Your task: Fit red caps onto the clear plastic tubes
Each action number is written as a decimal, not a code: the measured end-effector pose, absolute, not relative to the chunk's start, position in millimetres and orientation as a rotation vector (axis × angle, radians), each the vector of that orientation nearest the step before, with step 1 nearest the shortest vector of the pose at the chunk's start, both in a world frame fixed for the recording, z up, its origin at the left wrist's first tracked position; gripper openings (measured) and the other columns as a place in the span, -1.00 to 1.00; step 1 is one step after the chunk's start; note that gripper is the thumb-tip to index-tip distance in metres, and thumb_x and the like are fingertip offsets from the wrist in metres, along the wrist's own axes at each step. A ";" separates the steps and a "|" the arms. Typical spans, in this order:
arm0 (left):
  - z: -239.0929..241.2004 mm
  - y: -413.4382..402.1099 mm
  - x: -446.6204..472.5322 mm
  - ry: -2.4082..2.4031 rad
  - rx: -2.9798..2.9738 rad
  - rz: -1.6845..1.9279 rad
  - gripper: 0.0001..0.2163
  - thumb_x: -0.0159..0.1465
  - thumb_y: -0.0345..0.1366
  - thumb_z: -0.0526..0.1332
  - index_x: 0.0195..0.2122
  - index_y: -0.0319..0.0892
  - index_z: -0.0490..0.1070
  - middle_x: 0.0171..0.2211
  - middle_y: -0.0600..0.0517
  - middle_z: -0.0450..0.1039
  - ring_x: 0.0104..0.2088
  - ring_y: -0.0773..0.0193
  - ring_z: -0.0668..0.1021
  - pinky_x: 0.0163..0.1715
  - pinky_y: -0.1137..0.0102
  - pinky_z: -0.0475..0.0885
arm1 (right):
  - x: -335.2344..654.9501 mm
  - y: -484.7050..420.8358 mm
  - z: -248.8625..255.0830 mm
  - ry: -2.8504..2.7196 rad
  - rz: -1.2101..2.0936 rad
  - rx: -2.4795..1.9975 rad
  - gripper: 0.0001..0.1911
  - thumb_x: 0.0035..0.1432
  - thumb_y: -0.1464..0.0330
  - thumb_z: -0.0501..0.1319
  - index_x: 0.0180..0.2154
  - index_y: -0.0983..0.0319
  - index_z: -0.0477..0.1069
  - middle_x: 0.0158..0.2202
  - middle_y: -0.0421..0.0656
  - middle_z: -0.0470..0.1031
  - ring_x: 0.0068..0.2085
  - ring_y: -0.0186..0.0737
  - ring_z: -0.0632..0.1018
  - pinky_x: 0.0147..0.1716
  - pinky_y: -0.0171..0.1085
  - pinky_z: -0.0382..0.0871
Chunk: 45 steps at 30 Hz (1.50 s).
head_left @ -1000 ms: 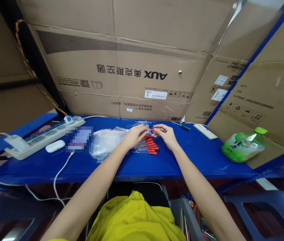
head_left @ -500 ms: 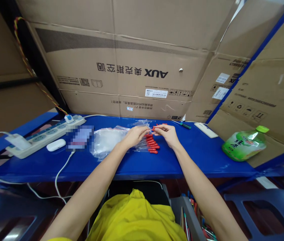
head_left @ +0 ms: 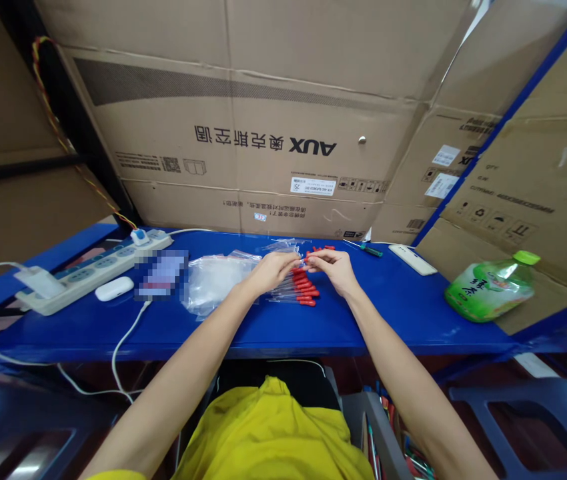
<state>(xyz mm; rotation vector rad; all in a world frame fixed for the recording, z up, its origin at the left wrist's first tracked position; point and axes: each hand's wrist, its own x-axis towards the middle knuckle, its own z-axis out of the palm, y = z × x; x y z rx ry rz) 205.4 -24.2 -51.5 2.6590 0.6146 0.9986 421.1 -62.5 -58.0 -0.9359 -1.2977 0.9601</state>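
My left hand (head_left: 274, 270) and my right hand (head_left: 334, 268) meet, fingertips almost touching, over the blue table. My left fingers pinch what looks like a thin glass dropper tube, largely covered by the hand. A red rubber bulb, mostly hidden, is between the fingertips of my right hand. Just below them lies a row of droppers with red bulbs (head_left: 306, 292), their clear tubes pointing left. Loose glass tubes (head_left: 283, 244) lie behind my left hand, and some loose red bulbs (head_left: 328, 248) lie behind my right. Clear plastic bags (head_left: 216, 283) are left of my left hand.
At left are a power strip (head_left: 98, 267), a white earphone case (head_left: 114, 289) and a phone (head_left: 163, 275) on a cable. A green screwdriver (head_left: 371, 251), a white flat object (head_left: 412, 259) and a green tea bottle (head_left: 491, 290) are at right. Cardboard (head_left: 263, 100) walls the back.
My hands stay together in nearly the same place, with only slight finger movement. The view shifts a little.
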 end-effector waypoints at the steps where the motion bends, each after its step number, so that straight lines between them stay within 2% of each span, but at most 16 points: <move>1: -51.5 -24.1 205.4 0.613 2.654 1.001 -0.65 0.58 -0.17 -0.03 -0.29 -0.16 0.40 -0.42 0.04 0.45 -0.40 0.27 0.47 -0.31 0.41 0.26 | 420.7 -62.6 -58.5 -1.297 0.966 -0.933 -0.61 -0.13 0.06 0.60 -0.35 0.19 0.69 -0.42 -0.11 0.71 -0.35 0.00 0.74 -0.28 -0.09 0.69; 7: -53.7 -24.1 207.0 0.610 2.656 0.978 -0.65 0.57 -0.17 -0.02 -0.30 -0.17 0.42 -0.40 0.02 0.49 -0.38 0.25 0.49 -0.30 0.40 0.30 | 417.5 -62.5 -60.6 -1.355 1.018 -0.919 -0.57 -0.13 0.07 0.60 -0.29 0.21 0.69 -0.40 -0.10 0.70 -0.36 0.00 0.74 -0.27 -0.05 0.70; 14: -58.8 -22.6 208.8 0.733 2.579 1.164 -0.69 0.56 -0.10 0.05 -0.07 -0.15 0.53 -0.18 -0.04 0.62 -0.20 0.19 0.61 -0.15 0.35 0.41 | 421.7 -60.6 -56.8 -1.370 0.923 -0.908 -0.52 -0.03 0.02 0.55 -0.18 0.20 0.65 -0.37 -0.13 0.70 -0.35 -0.09 0.72 -0.34 -0.16 0.64; 19: -58.1 -22.5 207.3 0.787 2.564 1.111 -0.66 0.57 -0.08 0.03 -0.08 -0.15 0.53 -0.14 -0.05 0.62 -0.15 0.18 0.61 -0.09 0.34 0.42 | 423.3 -60.7 -56.0 -1.379 0.931 -0.905 -0.53 -0.04 0.02 0.55 -0.22 0.19 0.62 -0.35 -0.14 0.70 -0.33 -0.12 0.72 -0.26 -0.17 0.64; 35: -51.6 -23.8 206.0 0.627 2.580 1.035 -0.61 0.58 -0.14 -0.03 -0.29 -0.18 0.44 -0.35 -0.02 0.50 -0.29 0.22 0.53 -0.19 0.38 0.37 | 420.4 -64.6 -55.8 -1.323 1.009 -0.901 -0.56 -0.15 0.03 0.60 -0.35 0.21 0.65 -0.40 -0.12 0.70 -0.34 -0.04 0.74 -0.22 -0.10 0.70; 42: -51.5 -23.8 206.8 0.621 2.577 1.006 -0.59 0.58 -0.12 -0.04 -0.35 -0.18 0.41 -0.39 -0.01 0.48 -0.33 0.23 0.50 -0.20 0.37 0.37 | 420.4 -61.9 -59.4 -1.352 1.031 -0.896 -0.54 -0.16 0.02 0.60 -0.34 0.21 0.63 -0.41 -0.13 0.70 -0.34 -0.07 0.73 -0.24 -0.11 0.68; 45: -54.1 -22.6 207.1 0.660 2.586 1.006 -0.58 0.58 -0.11 -0.04 -0.33 -0.18 0.43 -0.37 -0.03 0.50 -0.32 0.22 0.52 -0.20 0.36 0.38 | 421.0 -60.0 -60.6 -1.398 1.007 -0.901 -0.54 -0.08 0.01 0.56 -0.28 0.20 0.64 -0.39 -0.14 0.69 -0.33 -0.09 0.73 -0.28 -0.15 0.66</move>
